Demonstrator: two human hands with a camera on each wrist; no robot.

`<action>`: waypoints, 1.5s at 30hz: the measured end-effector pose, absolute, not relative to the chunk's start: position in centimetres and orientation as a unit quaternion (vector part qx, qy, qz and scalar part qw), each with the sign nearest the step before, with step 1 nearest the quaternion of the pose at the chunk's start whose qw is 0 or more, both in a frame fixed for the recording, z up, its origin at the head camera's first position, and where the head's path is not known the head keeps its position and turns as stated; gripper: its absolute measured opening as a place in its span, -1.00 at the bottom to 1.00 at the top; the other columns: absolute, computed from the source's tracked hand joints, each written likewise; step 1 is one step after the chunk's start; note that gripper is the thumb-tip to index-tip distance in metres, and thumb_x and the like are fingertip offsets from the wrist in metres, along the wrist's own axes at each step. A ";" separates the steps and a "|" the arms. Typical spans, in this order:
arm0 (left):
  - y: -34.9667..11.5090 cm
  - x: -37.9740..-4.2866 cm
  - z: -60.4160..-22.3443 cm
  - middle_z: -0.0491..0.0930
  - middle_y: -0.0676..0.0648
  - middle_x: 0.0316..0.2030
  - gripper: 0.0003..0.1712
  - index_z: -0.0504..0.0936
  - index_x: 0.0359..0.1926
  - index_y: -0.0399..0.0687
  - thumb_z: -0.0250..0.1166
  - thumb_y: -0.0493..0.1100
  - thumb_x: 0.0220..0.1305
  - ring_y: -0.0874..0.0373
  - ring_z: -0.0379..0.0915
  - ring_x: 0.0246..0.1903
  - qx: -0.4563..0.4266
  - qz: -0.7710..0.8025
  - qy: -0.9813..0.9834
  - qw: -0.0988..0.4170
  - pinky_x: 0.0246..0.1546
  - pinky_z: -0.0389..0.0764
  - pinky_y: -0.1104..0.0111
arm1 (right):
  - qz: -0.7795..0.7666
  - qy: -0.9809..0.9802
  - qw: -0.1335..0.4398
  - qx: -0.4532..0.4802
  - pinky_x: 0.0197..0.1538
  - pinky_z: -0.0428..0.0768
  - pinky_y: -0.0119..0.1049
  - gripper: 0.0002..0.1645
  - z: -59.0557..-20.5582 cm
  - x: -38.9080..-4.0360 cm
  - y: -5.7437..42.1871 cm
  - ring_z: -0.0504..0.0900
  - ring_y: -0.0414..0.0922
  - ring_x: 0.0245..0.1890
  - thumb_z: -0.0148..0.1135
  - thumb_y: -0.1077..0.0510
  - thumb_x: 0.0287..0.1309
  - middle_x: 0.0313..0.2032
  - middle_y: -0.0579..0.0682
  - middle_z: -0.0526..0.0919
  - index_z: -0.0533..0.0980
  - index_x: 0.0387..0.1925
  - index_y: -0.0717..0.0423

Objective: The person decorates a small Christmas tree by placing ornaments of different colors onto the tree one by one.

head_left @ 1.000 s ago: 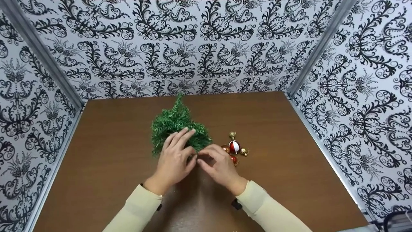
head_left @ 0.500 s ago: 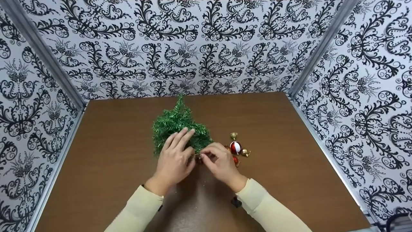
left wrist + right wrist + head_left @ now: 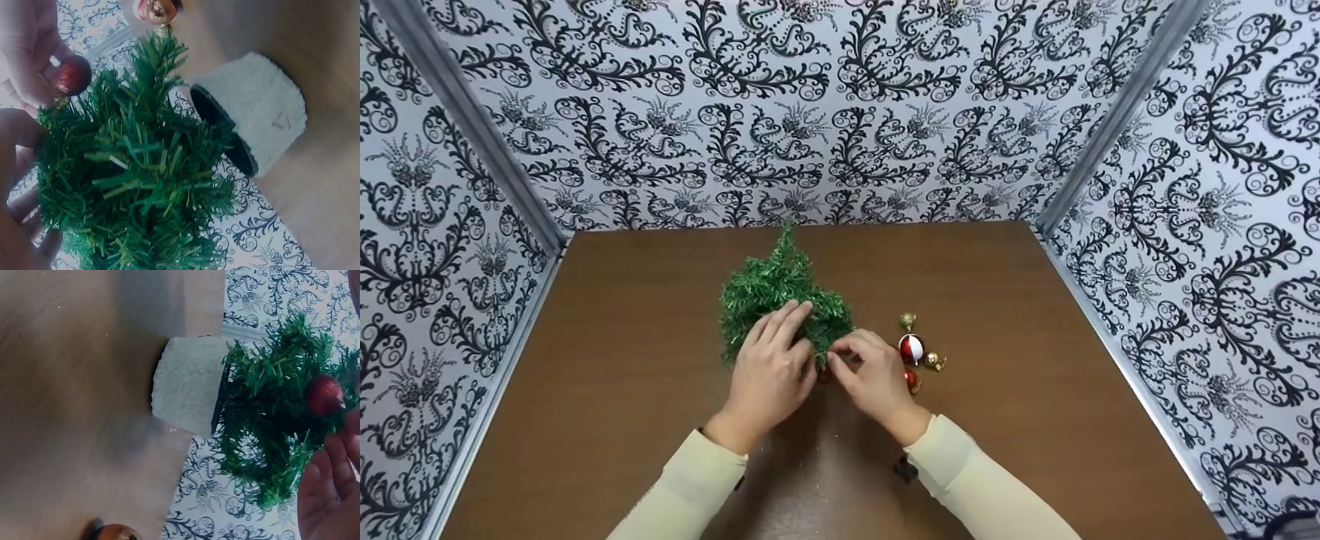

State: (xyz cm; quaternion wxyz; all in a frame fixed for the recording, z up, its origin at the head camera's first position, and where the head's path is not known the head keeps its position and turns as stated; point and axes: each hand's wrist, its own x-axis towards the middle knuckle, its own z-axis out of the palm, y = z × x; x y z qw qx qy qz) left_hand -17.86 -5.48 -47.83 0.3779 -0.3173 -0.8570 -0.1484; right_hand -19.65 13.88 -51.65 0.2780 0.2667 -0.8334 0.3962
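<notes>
if loosely hooked, the red bauble (image 3: 324, 395) beside the fingertips of left hand (image 3: 771, 367) and right hand (image 3: 879, 375), their pinch unclear, could fall.

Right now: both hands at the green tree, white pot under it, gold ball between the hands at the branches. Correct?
One error: the ball is red, not gold; the right wrist view shows it. The rest holds: left hand and right hand at the green tree, white pot under it.
</notes>
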 end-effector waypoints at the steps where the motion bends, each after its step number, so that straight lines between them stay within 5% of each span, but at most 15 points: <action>1: -5.5 -17.9 -48.0 0.46 -0.25 0.27 -0.83 0.60 -0.55 -0.15 0.38 -0.19 0.07 -0.14 0.32 0.31 -0.316 -0.145 -0.858 0.378 0.24 0.35 -0.02 | 0.389 -0.838 0.273 0.269 -0.29 0.62 -0.34 -0.96 -51.7 -19.6 14.0 0.59 -0.25 -0.34 0.41 0.18 0.15 -0.34 -0.18 0.64 0.67 -0.35 0.05; 14: -4.8 -17.8 -48.0 0.51 -0.23 0.22 -0.83 0.58 -0.57 -0.12 0.35 -0.19 0.07 -0.14 0.36 0.27 -0.282 -0.166 -0.857 0.397 0.24 0.33 -0.05 | 0.420 -0.827 0.252 0.277 -0.31 0.66 -0.13 -0.92 -51.3 -19.3 14.3 0.62 -0.15 -0.32 0.33 0.16 0.24 -0.33 -0.13 0.63 0.65 -0.33 0.10; 24: -4.6 -17.8 -48.2 0.54 -0.20 0.18 -0.86 0.58 -0.53 -0.13 0.28 -0.18 0.10 -0.11 0.38 0.25 -0.271 -0.170 -0.859 0.401 0.24 0.32 -0.03 | 0.435 -0.822 0.264 0.257 -0.31 0.63 -0.34 -0.90 -51.6 -19.5 13.8 0.61 -0.23 -0.31 0.27 0.14 0.30 -0.30 -0.17 0.63 0.65 -0.31 0.07; 32: -4.8 -17.9 -48.6 0.49 -0.22 0.25 -0.84 0.65 -0.53 -0.13 0.45 -0.17 -0.03 -0.14 0.34 0.28 -0.280 -0.127 -0.868 0.389 0.30 0.27 -0.01 | 0.361 -0.855 0.269 0.256 -0.31 0.60 -0.27 -0.95 -52.4 -19.5 13.9 0.59 -0.20 -0.33 0.36 0.21 0.11 -0.35 -0.16 0.63 0.65 -0.35 0.08; 45: -6.1 -18.3 -48.3 0.32 -0.18 0.40 -0.83 0.56 -0.66 -0.03 0.36 -0.21 -0.04 -0.11 0.12 0.42 -0.299 -0.169 -0.875 0.342 0.38 0.08 -0.02 | 0.380 -0.852 0.212 0.291 -0.32 0.52 -0.32 -0.94 -52.1 -19.5 14.1 0.54 -0.19 -0.37 0.34 0.24 0.02 -0.38 -0.17 0.61 0.62 -0.41 0.03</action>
